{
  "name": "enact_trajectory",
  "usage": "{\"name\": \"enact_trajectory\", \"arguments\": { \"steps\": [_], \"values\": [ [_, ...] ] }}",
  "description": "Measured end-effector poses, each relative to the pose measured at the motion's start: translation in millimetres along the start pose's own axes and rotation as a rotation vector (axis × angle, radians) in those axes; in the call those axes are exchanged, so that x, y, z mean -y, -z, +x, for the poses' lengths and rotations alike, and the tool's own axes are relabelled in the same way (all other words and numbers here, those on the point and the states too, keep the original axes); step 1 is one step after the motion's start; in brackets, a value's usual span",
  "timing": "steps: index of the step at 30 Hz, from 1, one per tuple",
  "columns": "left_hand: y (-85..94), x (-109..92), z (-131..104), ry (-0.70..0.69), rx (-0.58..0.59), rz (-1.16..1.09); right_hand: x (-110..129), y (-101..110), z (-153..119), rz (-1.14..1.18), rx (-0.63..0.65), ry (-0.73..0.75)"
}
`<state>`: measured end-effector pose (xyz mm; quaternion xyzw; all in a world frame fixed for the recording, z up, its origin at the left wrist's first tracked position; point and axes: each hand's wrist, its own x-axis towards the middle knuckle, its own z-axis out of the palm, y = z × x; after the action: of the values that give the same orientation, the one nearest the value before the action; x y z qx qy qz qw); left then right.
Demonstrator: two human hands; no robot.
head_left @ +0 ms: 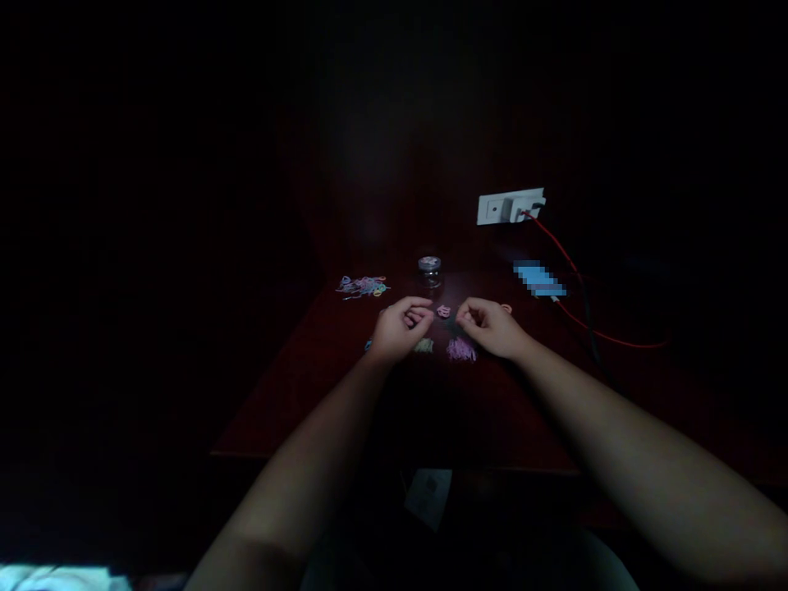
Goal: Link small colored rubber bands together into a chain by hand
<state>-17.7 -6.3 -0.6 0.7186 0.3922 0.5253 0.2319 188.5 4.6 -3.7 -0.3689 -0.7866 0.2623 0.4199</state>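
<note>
Small elastic bands lie sorted by colour on a dark red table. My left hand (401,327) hovers just left of a little pink pile of bands (444,312), its fingers loosely curled with a gap between thumb and forefinger. On the other side of that pile, my right hand (491,325) has thumb and fingertips brought together; anything between them is too small to make out. Nearer me are a yellow-green pile of bands (424,346) and a purple pile of bands (461,350). A blue bit (368,345) and an orange band (506,309) are partly hidden by my hands.
A mixed heap of bands (363,286) lies back left. Behind my hands stands a clear lidded jar (429,271). A phone-like blurred object (539,279) at right joins a red cable (607,336) running to a wall socket (492,210). The surroundings are very dark.
</note>
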Motion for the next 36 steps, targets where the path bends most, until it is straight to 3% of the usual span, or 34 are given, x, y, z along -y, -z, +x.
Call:
{"name": "enact_trajectory", "arguments": {
  "steps": [5,8,10,20,22,26,28,31,36],
  "values": [
    [51.0,20,-18,0.124,-0.224,0.06,-7,1,1,0.016,-0.019,-0.011],
    [78.9,33,-35,0.2,-0.277,0.1,-9,1,1,0.023,-0.023,-0.01],
    [88.6,39,-43,0.225,-0.28,0.137,-8,0,1,0.007,-0.032,-0.005],
    [81.1,43,-48,0.243,-0.147,0.319,-1,4,-3,-0.016,-0.08,-0.028],
    [85.0,45,-48,0.243,-0.172,0.318,-1,4,-3,-0.011,-0.083,-0.02],
    [104.7,61,-40,0.333,-0.333,0.3,-3,3,-2,0.003,-0.077,-0.012],
    [116.7,74,-33,0.4,-0.336,0.473,-3,3,-2,-0.002,-0.076,-0.009],
    [129.1,89,-19,0.471,-0.228,0.75,-3,2,-2,-0.019,-0.073,0.003],
    [128.6,101,3,0.51,-0.145,0.89,-4,1,-2,0.019,-0.045,-0.004]
  ]
}}
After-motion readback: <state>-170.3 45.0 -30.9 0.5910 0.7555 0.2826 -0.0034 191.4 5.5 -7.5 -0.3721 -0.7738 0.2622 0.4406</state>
